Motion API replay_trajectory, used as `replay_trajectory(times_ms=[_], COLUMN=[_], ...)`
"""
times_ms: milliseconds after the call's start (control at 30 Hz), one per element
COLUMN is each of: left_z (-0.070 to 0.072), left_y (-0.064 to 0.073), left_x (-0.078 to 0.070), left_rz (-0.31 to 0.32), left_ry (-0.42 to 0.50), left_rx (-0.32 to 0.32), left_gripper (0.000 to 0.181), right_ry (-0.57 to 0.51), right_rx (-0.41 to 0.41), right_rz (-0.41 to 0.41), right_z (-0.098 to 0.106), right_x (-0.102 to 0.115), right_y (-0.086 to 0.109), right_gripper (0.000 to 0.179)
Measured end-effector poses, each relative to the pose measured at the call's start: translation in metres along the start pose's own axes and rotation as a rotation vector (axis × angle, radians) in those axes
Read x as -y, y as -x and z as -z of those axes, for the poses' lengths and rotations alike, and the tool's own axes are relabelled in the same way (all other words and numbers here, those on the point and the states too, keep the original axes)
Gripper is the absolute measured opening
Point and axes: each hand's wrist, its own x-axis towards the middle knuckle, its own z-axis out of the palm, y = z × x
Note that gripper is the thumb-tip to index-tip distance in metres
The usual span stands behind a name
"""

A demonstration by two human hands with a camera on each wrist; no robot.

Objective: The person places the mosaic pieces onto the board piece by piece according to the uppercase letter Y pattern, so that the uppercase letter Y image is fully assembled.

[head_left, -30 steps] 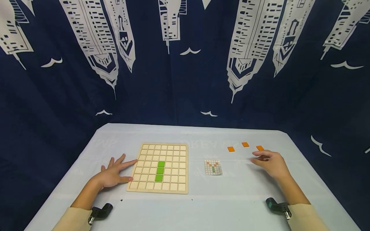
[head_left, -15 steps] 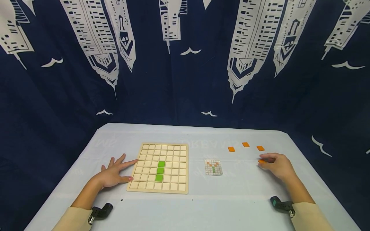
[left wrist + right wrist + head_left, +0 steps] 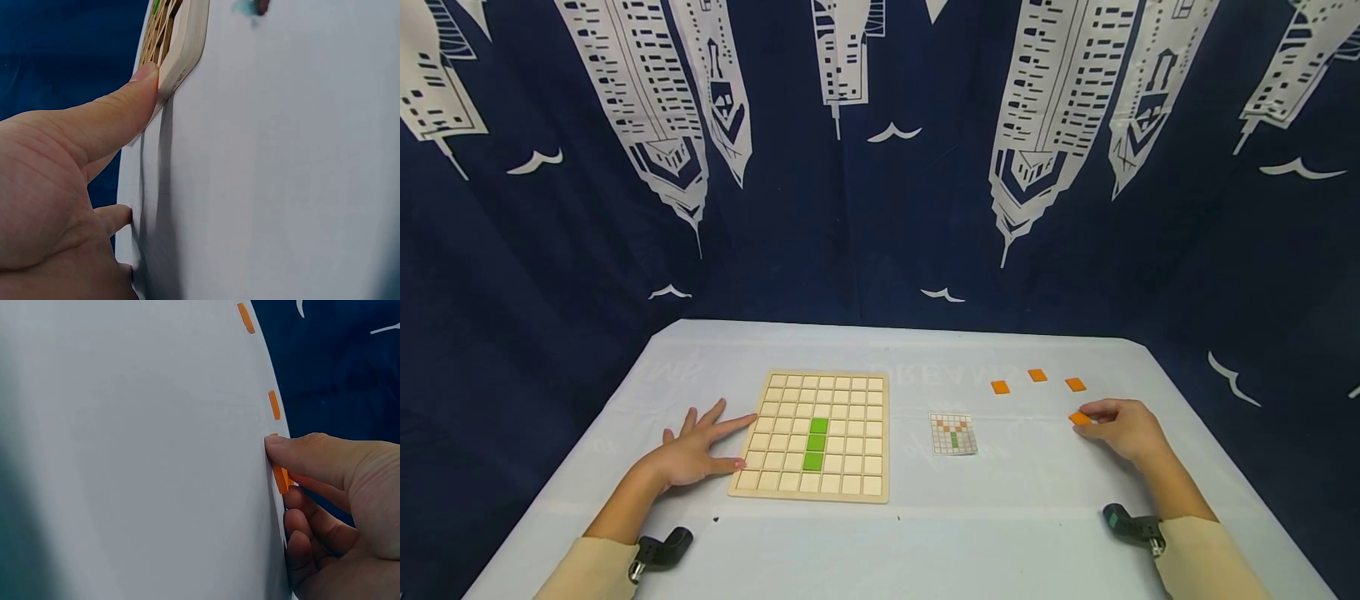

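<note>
A square wooden grid board (image 3: 872, 498) lies on the table, with a column of three green tiles (image 3: 816, 443) in its cells. My left hand (image 3: 688, 452) rests at the board's left edge with fingers spread; in the left wrist view its thumb (image 3: 125, 112) presses on the frame. Over on the right, my right hand (image 3: 1123, 429) pinches an orange square tile (image 3: 1078, 418) between thumb and fingers, close over the table. The right wrist view shows the thumb (image 3: 300, 450) across that tile (image 3: 282, 481), partly hiding it.
Three more orange tiles lie behind the right hand: one at left (image 3: 1000, 387), one in the middle (image 3: 1037, 376), one at right (image 3: 1076, 384). Between board and tiles sits a small printed pattern card (image 3: 953, 435). A dark blue curtain (image 3: 850, 233) hangs behind the white table (image 3: 970, 542).
My right hand has moved right and slightly towards me, and an orange tile now shows between its thumb and fingers. My left hand and the board have stayed put.
</note>
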Motion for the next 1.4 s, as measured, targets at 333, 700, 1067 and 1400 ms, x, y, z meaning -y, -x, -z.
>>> replay_trajectory(times_ms=[333,700,1067,1400], left_z=[0.0012,0.0008,0.0004,0.0005], left_y=[0.0004,0.0012,0.0002,0.0009], left_x=[-0.0005,-0.0001,0.0003,-0.0008], left_rz=[-0.005,0.0,-0.001,-0.005], left_ry=[0.002,0.003,-0.006,0.007], left_rx=[0.003,0.005,0.009,0.007], left_gripper=[0.085,0.084,0.085,0.084], right_ry=[0.004,-0.013,-0.019,-0.019], right_rx=[-0.003,-0.017,-0.024,-0.024], right_rz=[-0.013,-0.07,-0.1,-0.098], right_z=[-0.0009,-0.0039,-0.0019,-0.0019], right_x=[-0.001,-0.0011,0.0003,0.0], right_y=[-0.0016,-0.0048,0.0011,0.0012], right_gripper=[0.04,0.04,0.042,0.042])
